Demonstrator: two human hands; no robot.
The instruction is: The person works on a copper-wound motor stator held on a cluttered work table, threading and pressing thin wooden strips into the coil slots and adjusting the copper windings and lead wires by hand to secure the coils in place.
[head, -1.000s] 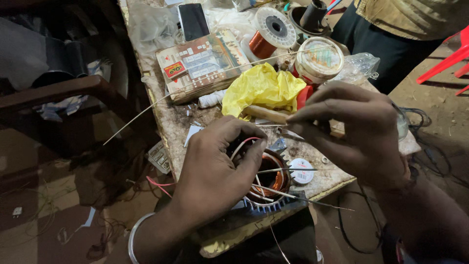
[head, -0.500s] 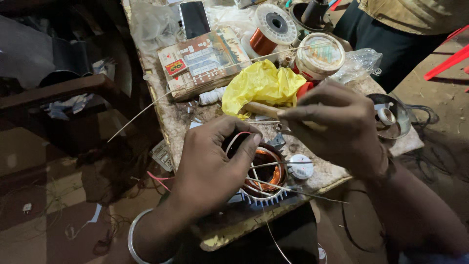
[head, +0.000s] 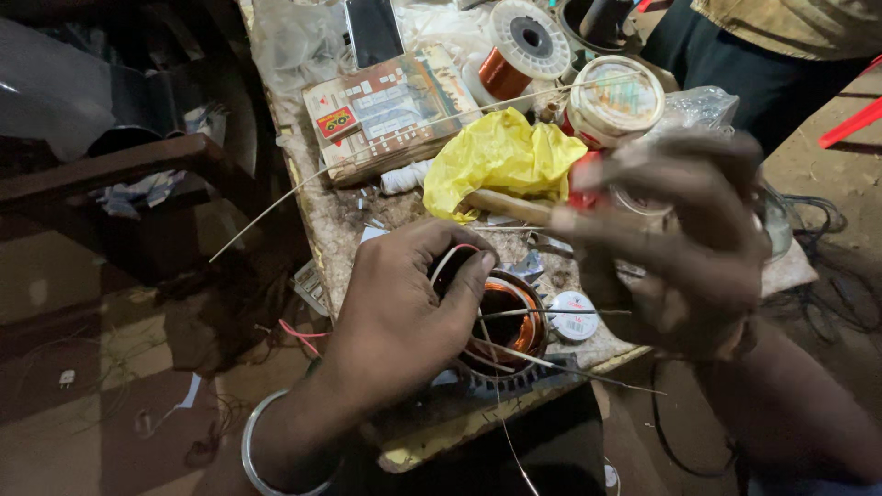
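Left hand (head: 404, 317) is down on the motor stator (head: 501, 335), which sits near the front edge of the tabletop (head: 340, 230), at about 6 o'clock from the yellow plastic bag (head: 501, 161). The fingers (head: 464, 276) curl over the stator's rim and press onto the copper winding, with a white and a red wire looping out beneath them; they are bent and closed against the coil. A metal bangle (head: 262, 450) rides that wrist.

Right hand (head: 684, 248) is up in the air at 3 o'clock from the stator, blurred with motion. Its fingers look bunched together, and a wooden stick (head: 505, 207) runs out from them toward 9 o'clock; I cannot tell for sure whether they pinch it.

Thin stiff wires stick out of the stator toward 3 and 4 o'clock. At 12 o'clock from the bag lies a copper wire spool (head: 519, 50), with a round lidded tin (head: 611, 96) at 1 o'clock. A flat printed box (head: 395, 110) lies at 10 o'clock.
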